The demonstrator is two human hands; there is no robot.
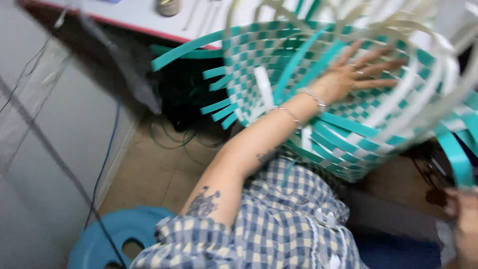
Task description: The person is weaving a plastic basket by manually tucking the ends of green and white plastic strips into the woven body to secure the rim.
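Note:
A half-woven basket (259, 55) of teal and white plastic strips lies tilted on my lap, its opening towards me and loose strip ends sticking out all round. My left hand (348, 74) is inside it, flat against the woven wall with fingers spread, bracelets on the wrist. My right hand (465, 224) shows blurred at the lower right edge, just below a loose teal strip (455, 154). Whether it grips that strip cannot be told.
I wear a blue checked garment (279, 219). A blue plastic stool (107, 239) stands at the lower left on the tiled floor. A white table with a red edge (129, 20) is behind the basket, a grey wall (50, 149) and a blue cable (107, 154) to the left.

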